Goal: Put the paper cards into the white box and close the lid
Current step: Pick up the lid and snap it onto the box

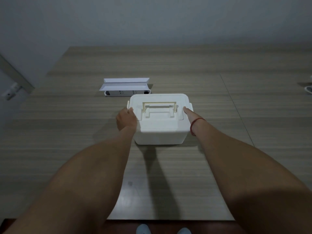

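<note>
Shoes [143,229] are glimpsed at the bottom, cut off below the near edge of the tabletop [67,132]. Two bare forearms are stretched forward from that edge to a white box [160,130] set near the middle of the tabletop, its lid [159,105] down and a cream handle [159,105] folded flat on top. The left hand [126,119] is pressed against the left side latch [128,105], fingers curled on it; the right hand [188,114], with a red cord at the wrist, is laid against the right latch, its fingers hidden behind the box, so its grip cannot be told. Beyond the box, toward the far edge, folded white paper cards [125,84] are rested on a power strip [126,93]. If the lid is being latched now, the cards may be left outside. Uneven pressing could slide the box. The box interior is not shown. Small objects at the right edge are cut off.
</note>
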`<state>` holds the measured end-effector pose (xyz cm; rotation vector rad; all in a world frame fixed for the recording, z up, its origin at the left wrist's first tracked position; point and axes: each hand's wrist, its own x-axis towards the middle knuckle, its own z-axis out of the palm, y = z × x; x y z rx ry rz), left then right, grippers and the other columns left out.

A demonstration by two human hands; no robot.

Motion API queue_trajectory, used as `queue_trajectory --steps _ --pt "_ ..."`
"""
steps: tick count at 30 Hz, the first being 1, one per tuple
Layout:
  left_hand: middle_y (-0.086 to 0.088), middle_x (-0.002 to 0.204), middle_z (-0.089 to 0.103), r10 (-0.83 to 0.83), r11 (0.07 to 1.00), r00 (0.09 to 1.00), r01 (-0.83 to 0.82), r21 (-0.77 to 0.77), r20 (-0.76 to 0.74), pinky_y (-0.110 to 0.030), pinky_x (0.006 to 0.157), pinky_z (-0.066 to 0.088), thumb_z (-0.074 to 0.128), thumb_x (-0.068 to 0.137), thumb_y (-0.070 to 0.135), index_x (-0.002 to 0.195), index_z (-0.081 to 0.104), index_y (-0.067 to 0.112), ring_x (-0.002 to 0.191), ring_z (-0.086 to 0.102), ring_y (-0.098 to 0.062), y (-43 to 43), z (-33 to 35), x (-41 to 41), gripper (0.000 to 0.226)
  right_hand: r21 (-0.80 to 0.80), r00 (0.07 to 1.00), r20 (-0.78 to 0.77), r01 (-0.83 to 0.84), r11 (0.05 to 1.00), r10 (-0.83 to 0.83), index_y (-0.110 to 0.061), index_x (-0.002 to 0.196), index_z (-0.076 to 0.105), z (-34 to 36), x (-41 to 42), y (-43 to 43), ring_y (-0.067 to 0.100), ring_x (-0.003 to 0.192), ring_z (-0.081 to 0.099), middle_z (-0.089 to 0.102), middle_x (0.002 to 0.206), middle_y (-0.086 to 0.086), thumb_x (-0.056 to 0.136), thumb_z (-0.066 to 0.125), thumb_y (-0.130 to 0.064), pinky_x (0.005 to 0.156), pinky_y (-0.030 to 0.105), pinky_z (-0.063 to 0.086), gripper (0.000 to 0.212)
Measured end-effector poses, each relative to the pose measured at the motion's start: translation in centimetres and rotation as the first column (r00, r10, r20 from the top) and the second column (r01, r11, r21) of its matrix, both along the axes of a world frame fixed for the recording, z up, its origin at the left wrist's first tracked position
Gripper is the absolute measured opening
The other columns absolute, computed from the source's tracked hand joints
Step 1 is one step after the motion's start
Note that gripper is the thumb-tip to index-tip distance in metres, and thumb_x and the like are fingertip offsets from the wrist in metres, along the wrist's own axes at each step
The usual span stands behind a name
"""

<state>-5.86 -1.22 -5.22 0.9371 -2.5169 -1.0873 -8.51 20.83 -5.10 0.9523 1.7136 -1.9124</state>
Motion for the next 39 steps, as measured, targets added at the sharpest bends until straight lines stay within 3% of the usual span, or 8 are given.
queue_trajectory --steps 3,5,13,16,20,29,35,39 --pt "-0.025 0.107 0.067 0.004 0.999 1.0 -0.003 0.033 -0.019 -0.039 0.083 0.047 0.046 0.095 0.026 0.099 0.066 -0.005 0.102 0.061 -0.039 -0.1 0.1 0.1 0.037 0.0 0.999 0.008 -0.052 0.999 0.052 -0.013 0.124 0.056 0.3 0.3 0.0 0.022 0.098 0.067 0.068 0.112 0.005 0.079 0.066 -0.05 0.084 0.029 0.052 0.059" --pt "-0.025 0.109 0.066 -0.001 0.998 1.0 0.002 0.055 -0.025 -0.041 0.085 0.048 0.046 0.095 0.025 0.103 0.066 -0.005 0.104 0.06 -0.039 -0.1 0.1 0.1 0.036 -0.011 0.996 0.006 -0.086 0.996 0.086 -0.019 0.106 0.058 0.7 0.2 0.3 0.017 0.069 0.06 0.064 0.081 0.001 0.083 0.061 -0.05 0.057 0.022 0.04 0.039" --pt "-0.024 0.106 0.066 0.014 0.995 0.998 -0.009 0.094 -0.062 -0.038 0.082 0.047 0.045 0.096 0.023 0.098 0.064 -0.003 0.099 0.06 -0.036 0.1 -0.4 0.1 0.032 -0.005 0.989 0.064 -0.135 0.991 0.135 -0.023 0.074 0.065 0.3 0.5 1.6 0.018 0.054 0.066 0.071 0.05 -0.004 0.067 0.073 -0.056 0.058 0.026 0.041 0.035" --pt "-0.024 0.109 0.065 0.015 0.996 0.998 -0.01 0.083 -0.057 -0.04 0.085 0.047 0.044 0.096 0.024 0.101 0.063 -0.002 0.103 0.059 -0.037 0.2 -0.5 0.1 0.033 0.031 0.999 -0.033 -0.021 0.999 0.022 -0.01 0.109 0.064 0.5 0.4 1.3 0.019 0.081 0.073 0.076 0.095 0.003 0.066 0.083 -0.041 0.076 0.027 0.058 0.056" --pt "-0.023 0.113 0.065 0.008 0.997 0.998 -0.002 0.083 -0.066 -0.042 0.089 0.047 0.043 0.096 0.024 0.108 0.063 -0.001 0.107 0.058 -0.038 0.2 -0.5 0.2 0.034 0.366 0.975 -0.174 0.193 0.91 -0.136 -0.003 0.13 0.052 0.8 0.7 -0.4 0.032 0.118 0.06 0.059 0.132 0.014 0.071 0.078 -0.04 0.098 0.035 0.047 0.074" --pt "-0.021 0.116 0.065 0.034 0.999 0.997 -0.032 0.021 -0.068 -0.04 0.085 0.046 0.042 0.097 0.022 0.111 0.062 0.0 0.109 0.058 -0.037 0.5 -0.2 0.6 0.032 0.724 0.959 -0.271 0.145 0.674 0.084 -0.007 0.116 0.063 1.3 1.2 -2.6 0.037 0.114 0.059 0.064 0.122 0.02 0.097 0.048 -0.025 0.09 0.04 0.047 0.03" --pt "-0.016 0.133 0.055 0.133 0.954 0.976 -0.173 0.246 0.171 -0.045 0.099 0.043 0.043 0.078 0.074 0.132 0.047 0.007 0.121 0.052 -0.037 1.7 1.9 -1.2 0.086 0.676 0.989 -0.13 0.037 0.736 0.069 -0.008 0.128 0.052 2.9 -0.3 -4.0 0.034 0.124 0.051 0.056 0.133 0.014 0.077 0.054 -0.067 0.106 0.044 0.035 0.078" --pt "-0.015 0.14 0.049 0.019 0.975 0.977 -0.065 0.214 0.213 -0.048 0.103 0.04 0.051 0.07 0.075 0.138 0.04 0.008 0.127 0.047 -0.036 1.5 1.9 -0.7 0.097 0.669 0.987 -0.089 -0.039 0.742 0.133 -0.007 0.136 0.04 2.7 -0.2 -4.4 0.033 0.131 0.042 0.046 0.141 0.013 0.073 0.058 -0.064 0.11 0.046 0.031 0.087"
